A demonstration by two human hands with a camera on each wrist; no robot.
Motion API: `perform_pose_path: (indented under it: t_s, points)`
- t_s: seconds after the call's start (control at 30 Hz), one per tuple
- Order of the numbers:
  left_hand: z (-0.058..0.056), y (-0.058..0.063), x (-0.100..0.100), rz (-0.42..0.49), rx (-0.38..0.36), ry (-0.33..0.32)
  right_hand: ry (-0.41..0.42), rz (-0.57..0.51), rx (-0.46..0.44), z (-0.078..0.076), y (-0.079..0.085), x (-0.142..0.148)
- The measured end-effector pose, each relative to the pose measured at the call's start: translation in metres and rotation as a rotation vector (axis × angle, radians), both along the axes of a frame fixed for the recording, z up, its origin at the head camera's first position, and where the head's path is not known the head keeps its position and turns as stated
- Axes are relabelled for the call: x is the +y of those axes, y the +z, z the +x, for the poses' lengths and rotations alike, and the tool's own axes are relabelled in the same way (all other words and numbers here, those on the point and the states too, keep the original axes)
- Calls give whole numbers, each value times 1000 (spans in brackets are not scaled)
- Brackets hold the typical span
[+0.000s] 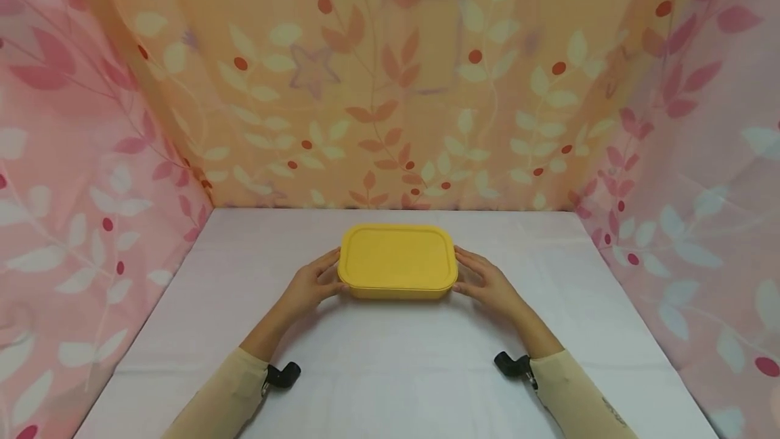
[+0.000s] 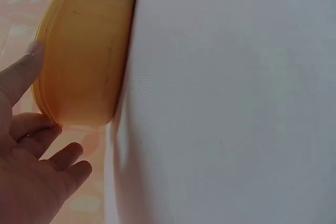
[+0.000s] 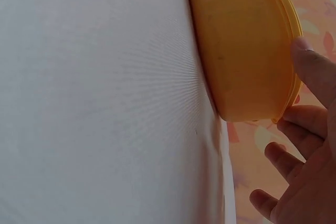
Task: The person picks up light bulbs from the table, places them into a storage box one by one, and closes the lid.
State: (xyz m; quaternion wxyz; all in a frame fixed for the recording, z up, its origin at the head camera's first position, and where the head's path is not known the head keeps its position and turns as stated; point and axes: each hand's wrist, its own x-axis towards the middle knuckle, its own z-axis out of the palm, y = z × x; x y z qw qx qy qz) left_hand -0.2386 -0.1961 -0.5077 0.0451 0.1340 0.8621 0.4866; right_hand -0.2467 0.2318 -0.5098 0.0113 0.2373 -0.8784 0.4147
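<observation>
A yellow lidded food container (image 1: 398, 257) sits on the white-covered table, its lid on top. My left hand (image 1: 313, 281) holds its left end, thumb at the near corner and other fingers along the side. At the right end my right hand (image 1: 487, 280) holds it in a mirrored way. In the left wrist view, the thumb (image 2: 32, 61) and a fingertip touch the lid's rim, while two other fingers stand apart from the container. The right wrist view has the thumb (image 3: 310, 64) on the rim and two lower fingers off it. What is inside the container is hidden.
A white cloth (image 1: 390, 371) covers the table. Orange leaf-patterned fabric (image 1: 390, 87) hangs behind it, with pink patterned fabric on the left (image 1: 79, 222) and right (image 1: 688, 222). Black wrist devices (image 1: 283, 375) are strapped over both beige sleeves.
</observation>
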Motion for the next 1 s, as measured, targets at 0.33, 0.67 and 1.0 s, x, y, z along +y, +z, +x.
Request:
perform_pose_path:
  t_s: [0.33, 0.67, 1.0]
  points:
    - [-2, 0, 0, -69, 28, 8, 9, 100, 59, -4, 2, 0]
    - [4, 16, -10, -233, 68, -68, -16, 285, 167, 10, 11, 13]
    - [12, 25, -29, -296, 201, -123, 6, 497, 438, 24, 25, 40]
